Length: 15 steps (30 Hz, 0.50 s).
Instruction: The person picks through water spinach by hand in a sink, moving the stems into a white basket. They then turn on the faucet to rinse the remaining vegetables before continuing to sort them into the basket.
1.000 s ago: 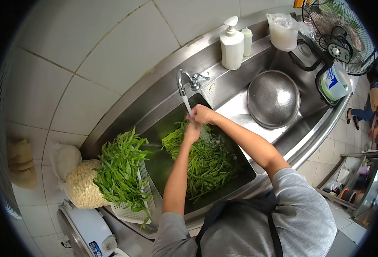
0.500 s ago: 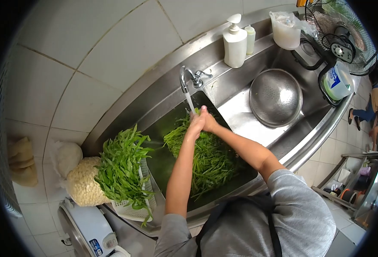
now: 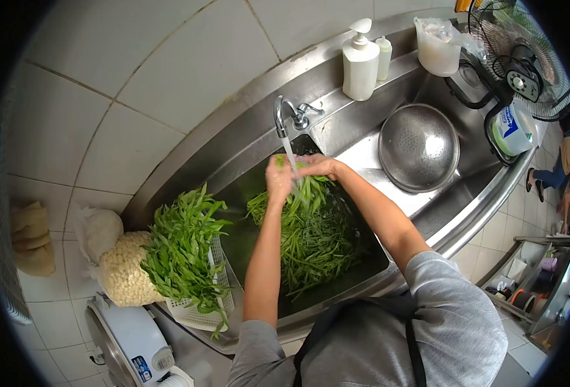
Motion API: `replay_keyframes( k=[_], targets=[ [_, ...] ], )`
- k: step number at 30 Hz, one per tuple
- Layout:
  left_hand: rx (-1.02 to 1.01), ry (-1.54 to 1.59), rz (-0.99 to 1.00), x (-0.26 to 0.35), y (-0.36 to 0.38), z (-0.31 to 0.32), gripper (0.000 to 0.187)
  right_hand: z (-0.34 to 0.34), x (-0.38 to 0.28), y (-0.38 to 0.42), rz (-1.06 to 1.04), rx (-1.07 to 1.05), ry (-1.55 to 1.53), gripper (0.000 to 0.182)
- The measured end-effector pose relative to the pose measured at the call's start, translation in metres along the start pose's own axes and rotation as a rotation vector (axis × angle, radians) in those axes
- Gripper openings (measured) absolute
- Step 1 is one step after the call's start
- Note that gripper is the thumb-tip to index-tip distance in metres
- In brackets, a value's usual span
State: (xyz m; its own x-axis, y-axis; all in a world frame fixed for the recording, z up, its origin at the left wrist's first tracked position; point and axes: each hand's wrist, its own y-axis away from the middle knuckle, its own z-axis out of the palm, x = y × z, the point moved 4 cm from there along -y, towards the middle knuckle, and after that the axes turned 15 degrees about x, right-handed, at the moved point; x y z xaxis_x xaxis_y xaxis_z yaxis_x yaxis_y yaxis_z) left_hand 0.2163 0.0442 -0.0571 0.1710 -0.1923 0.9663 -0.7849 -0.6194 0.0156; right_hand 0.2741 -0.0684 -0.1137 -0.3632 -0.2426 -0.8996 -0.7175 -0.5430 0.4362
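Under the running faucet [image 3: 278, 116], my left hand [image 3: 278, 182] is closed around part of a bunch of leafy greens [image 3: 312, 193]. My right hand [image 3: 318, 166] grips the same bunch from the other side, its fingers partly blurred. Water falls between the two hands onto the leaves. Below them, more long-stemmed greens [image 3: 317, 248] lie in water in the left sink basin [image 3: 236, 193]. Left of the basin, a white perforated basket [image 3: 198, 314] holds a heap of leafy greens [image 3: 185, 251].
A metal colander [image 3: 419, 148] rests upside down in the right basin. Along the back ledge stand a white pump bottle [image 3: 360, 68], a small bottle [image 3: 384, 59] and a bagged container [image 3: 438, 55]. A fan [image 3: 524, 71] is at right. A bag of pale pieces [image 3: 127, 271] sits far left.
My hands were pressed together at the stream; now they are farther apart, the left shifted left and the right shifted right, with the greens showing spread between them.
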Motion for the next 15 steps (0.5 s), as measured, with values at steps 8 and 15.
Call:
replay_keyframes(
  k=[8, 15],
  targets=[
    [0.455, -0.221, 0.08, -0.031, -0.005, -0.025, 0.026, 0.03, 0.01, -0.002, 0.158, 0.464, 0.099, 0.073],
    [-0.207, -0.349, 0.142, -0.044, 0.004, 0.03, 0.032, -0.068, -0.076, -0.045, -0.414, 0.827, 0.61, 0.027]
  ],
)
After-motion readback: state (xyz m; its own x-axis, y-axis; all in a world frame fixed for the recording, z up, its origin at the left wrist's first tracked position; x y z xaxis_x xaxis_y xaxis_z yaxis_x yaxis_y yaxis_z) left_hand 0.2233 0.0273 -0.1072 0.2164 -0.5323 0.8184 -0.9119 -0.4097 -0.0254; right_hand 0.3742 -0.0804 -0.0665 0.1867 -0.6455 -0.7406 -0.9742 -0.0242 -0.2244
